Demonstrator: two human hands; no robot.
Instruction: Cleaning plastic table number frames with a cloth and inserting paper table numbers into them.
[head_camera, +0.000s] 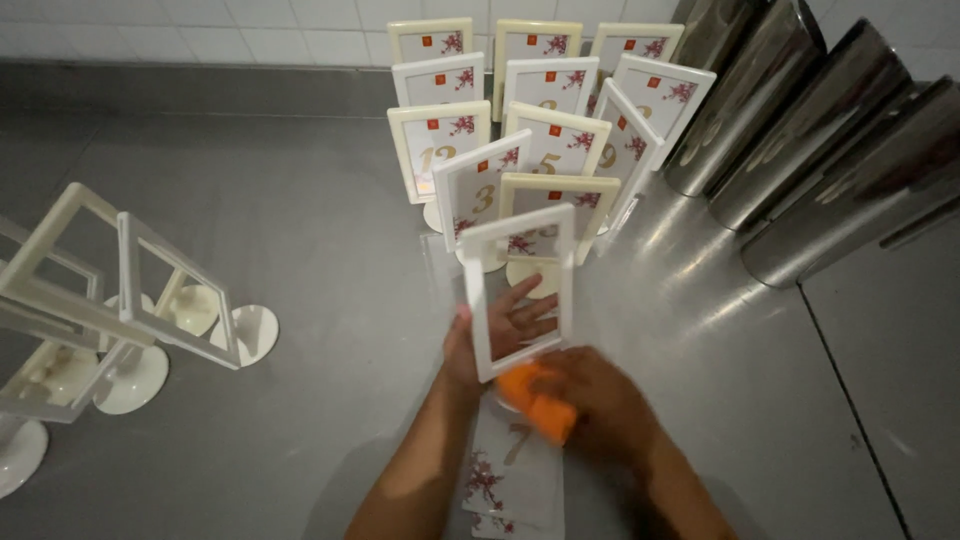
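Head view, looking down on a steel counter (300, 250). The left hand (500, 330) is standing behind an empty white frame (520, 290), its fingers spread and showing through the clear pane, so that it is propping the frame upright from the back. The right hand (600, 400), blurred, is closing around an orange cloth (535, 395) and pressing it against the frame's lower edge. The frame is sitting near the middle of the counter, just in front of a cluster of cream and white table signs (540, 110), each carrying a card with a gold numeral and a red blossom sprig; these are standing in rows reaching back to the tiled wall (200, 30). Loose cards (510, 470) of the same pattern are lying flat on the counter between the forearms, directly below the frame. At left, several empty frames (120, 290) on round bases are standing well apart from the hands, tilted at various angles. At upper right, steel cylinders (820, 140) are standing side by side against the wall.
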